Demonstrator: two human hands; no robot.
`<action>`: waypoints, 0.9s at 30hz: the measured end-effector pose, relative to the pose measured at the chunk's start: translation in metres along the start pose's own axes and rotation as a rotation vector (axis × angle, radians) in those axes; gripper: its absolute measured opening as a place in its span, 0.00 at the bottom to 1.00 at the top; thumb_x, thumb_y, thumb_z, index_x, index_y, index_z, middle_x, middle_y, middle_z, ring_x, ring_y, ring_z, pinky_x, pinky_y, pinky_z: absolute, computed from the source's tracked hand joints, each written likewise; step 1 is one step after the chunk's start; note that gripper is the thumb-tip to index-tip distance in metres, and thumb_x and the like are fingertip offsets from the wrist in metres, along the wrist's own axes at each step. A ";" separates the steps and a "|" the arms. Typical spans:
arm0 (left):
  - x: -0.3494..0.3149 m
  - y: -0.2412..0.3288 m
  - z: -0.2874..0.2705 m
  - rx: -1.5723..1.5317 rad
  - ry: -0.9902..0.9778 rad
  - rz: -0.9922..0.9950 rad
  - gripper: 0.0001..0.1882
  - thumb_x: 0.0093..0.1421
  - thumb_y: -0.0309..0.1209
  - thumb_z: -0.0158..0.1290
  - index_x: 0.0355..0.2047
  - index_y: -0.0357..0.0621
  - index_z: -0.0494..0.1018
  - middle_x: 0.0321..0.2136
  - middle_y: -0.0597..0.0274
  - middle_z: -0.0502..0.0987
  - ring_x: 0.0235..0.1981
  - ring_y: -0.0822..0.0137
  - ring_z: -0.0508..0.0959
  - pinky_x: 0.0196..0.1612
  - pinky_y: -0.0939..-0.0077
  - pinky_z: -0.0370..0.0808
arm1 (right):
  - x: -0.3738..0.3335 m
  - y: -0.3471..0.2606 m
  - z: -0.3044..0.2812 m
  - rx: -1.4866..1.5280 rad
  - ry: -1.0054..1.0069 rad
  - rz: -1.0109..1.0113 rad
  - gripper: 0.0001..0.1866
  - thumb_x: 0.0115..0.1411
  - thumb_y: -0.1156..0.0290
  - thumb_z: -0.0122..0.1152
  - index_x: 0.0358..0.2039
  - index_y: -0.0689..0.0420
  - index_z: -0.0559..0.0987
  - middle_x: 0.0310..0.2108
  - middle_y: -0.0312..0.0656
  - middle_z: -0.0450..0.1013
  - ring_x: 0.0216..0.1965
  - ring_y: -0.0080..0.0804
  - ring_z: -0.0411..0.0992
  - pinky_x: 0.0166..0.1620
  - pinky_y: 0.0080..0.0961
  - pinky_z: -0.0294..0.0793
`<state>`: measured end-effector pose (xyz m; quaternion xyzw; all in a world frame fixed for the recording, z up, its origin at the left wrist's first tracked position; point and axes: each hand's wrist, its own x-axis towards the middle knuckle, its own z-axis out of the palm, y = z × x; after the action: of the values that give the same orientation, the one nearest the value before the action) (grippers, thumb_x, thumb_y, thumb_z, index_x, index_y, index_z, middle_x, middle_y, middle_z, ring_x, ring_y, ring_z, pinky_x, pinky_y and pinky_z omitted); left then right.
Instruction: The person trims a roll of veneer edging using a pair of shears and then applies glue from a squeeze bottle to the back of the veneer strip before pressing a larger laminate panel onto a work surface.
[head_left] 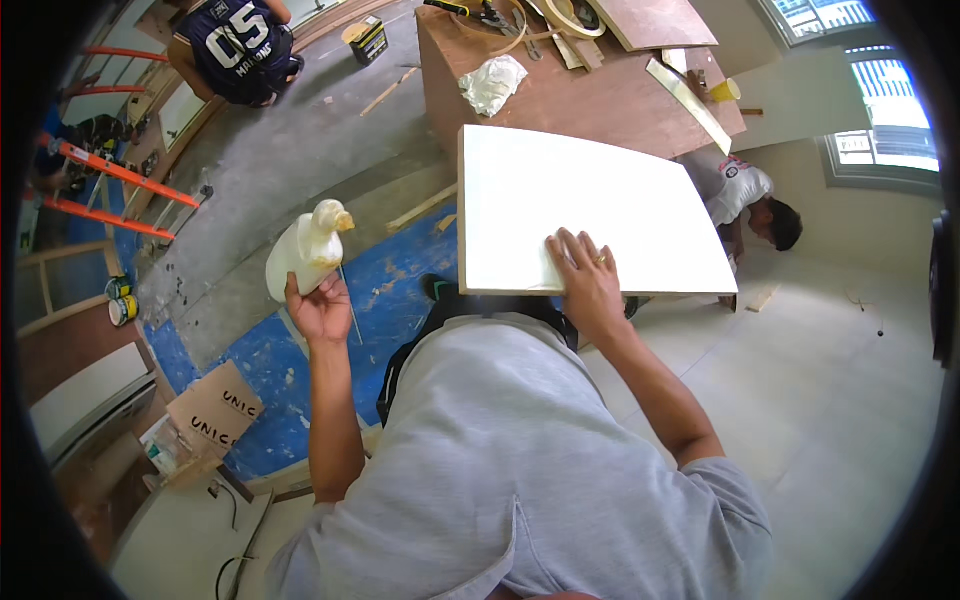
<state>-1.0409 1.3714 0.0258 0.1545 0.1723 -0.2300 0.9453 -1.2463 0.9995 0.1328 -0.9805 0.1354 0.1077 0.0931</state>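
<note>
My left hand is closed around the lower part of a whitish plastic squeeze bottle. Its spout is crusted with yellowish-brown residue and points to the right. The contents cannot be made out. A white panel with a brown edge lies in front of me, partly over the near side of the wooden workbench. On its near edge rests my right hand, fingers stretched flat over the white face. My right thumb is hidden, and so is what supports the panel from below.
The workbench carries crumpled white plastic, pliers, rolls and wood strips. An orange ladder stands left. One person crouches far left, another bends behind the panel. Blue sheeting and cardboard lie on the floor.
</note>
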 end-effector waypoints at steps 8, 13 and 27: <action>0.022 -0.013 0.020 0.077 -0.006 -0.142 0.25 0.67 0.44 0.54 0.55 0.37 0.71 0.37 0.55 0.77 0.27 0.64 0.72 0.29 0.71 0.71 | -0.024 -0.007 0.136 -0.042 0.204 0.004 0.37 0.58 0.79 0.50 0.71 0.50 0.62 0.75 0.44 0.51 0.75 0.55 0.46 0.70 0.69 0.43; 0.026 -0.016 0.017 0.114 0.018 -0.221 0.25 0.68 0.44 0.54 0.55 0.37 0.70 0.39 0.55 0.77 0.28 0.65 0.72 0.27 0.73 0.70 | 0.011 -0.025 0.168 -0.034 0.319 0.033 0.33 0.60 0.74 0.51 0.69 0.53 0.66 0.73 0.46 0.54 0.73 0.58 0.51 0.69 0.71 0.46; 0.012 -0.013 0.039 0.223 0.123 -0.230 0.23 0.68 0.44 0.53 0.53 0.39 0.73 0.37 0.55 0.79 0.25 0.66 0.71 0.27 0.73 0.68 | 0.078 -0.056 0.183 0.114 0.183 0.190 0.43 0.55 0.74 0.57 0.73 0.52 0.57 0.74 0.46 0.48 0.76 0.58 0.38 0.70 0.72 0.34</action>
<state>-1.0273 1.3409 0.0524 0.2516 0.2196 -0.3445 0.8774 -1.1909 1.0719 -0.0529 -0.9621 0.2415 0.0185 0.1254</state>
